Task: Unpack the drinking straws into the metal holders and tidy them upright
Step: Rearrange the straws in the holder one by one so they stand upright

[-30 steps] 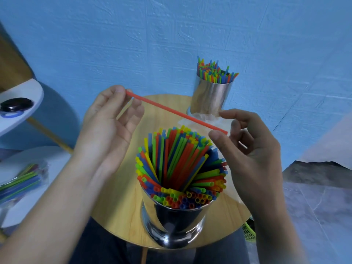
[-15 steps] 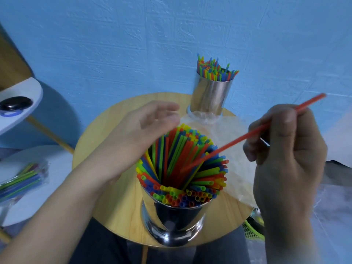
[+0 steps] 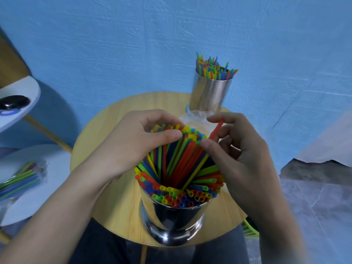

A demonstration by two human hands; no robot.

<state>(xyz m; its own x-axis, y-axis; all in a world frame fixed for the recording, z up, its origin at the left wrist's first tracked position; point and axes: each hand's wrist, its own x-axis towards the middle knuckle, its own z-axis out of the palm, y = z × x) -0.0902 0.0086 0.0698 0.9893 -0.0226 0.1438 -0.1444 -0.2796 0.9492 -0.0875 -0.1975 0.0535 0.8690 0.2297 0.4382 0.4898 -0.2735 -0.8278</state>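
Note:
A shiny metal holder [image 3: 172, 220] stands at the near edge of the round wooden table [image 3: 106, 126], packed with colourful straws [image 3: 181, 168]. My right hand [image 3: 236, 153] pinches a red straw [image 3: 216, 131] between thumb and fingers, its lower end pushed in among the others. My left hand [image 3: 137, 141] curls over the far tops of the straws and grips them, thumb pressed against the bunch. A second metal holder [image 3: 210, 92], also full of straws, stands at the table's far side.
A crumpled clear plastic wrapper [image 3: 194, 119] lies between the two holders. To the left, a white shelf [image 3: 38, 180] carries a bag of packed straws [image 3: 19, 178]. A higher white shelf [image 3: 24, 92] holds a dark object. A blue wall stands right behind the table.
My right hand brought the red straw in from the right and pushed it down into the near holder. My left hand dropped onto the straw tops and closed on them.

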